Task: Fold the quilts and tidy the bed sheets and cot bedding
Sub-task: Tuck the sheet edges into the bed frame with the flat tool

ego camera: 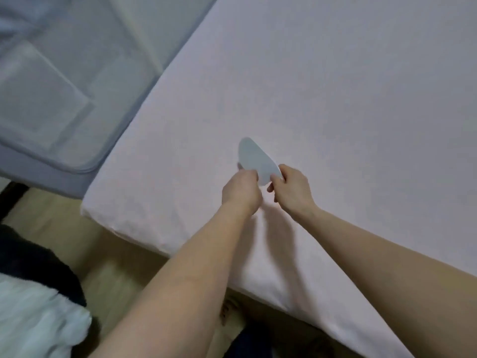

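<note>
Hands meet over the pale pink bed sheet [335, 99]: the left hand [241, 191] and right hand [293, 188] each pinch an edge of a small flat white oval piece [256, 161], close together. Left of them lies grey-blue cot bedding [64, 99].

Two bare forearms with no sleeves, watch or rings, ending in the left hand [241, 188] and right hand [293, 188].
</note>
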Demonstrator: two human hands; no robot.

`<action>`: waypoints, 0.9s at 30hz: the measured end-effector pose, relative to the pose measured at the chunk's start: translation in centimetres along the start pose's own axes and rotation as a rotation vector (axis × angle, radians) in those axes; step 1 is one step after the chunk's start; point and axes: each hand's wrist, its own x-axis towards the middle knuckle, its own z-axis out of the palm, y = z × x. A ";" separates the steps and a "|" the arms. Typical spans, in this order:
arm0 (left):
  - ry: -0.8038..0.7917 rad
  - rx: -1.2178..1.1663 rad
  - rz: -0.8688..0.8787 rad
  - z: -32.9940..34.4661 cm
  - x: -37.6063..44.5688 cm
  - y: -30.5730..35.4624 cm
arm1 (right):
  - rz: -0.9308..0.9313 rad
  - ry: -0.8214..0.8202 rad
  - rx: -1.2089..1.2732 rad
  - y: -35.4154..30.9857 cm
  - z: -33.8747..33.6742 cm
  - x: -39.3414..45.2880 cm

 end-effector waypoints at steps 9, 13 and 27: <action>-0.364 0.417 0.885 20.0 -10.2 34.3 | 0.411 0.813 0.096 24.8 -28.7 -15.5; -0.431 0.551 1.185 27.9 -17.0 44.7 | 0.620 1.055 0.160 33.3 -34.6 -23.1; -0.703 0.961 1.689 52.3 -34.3 49.4 | 1.143 1.600 0.712 55.0 -33.6 -42.8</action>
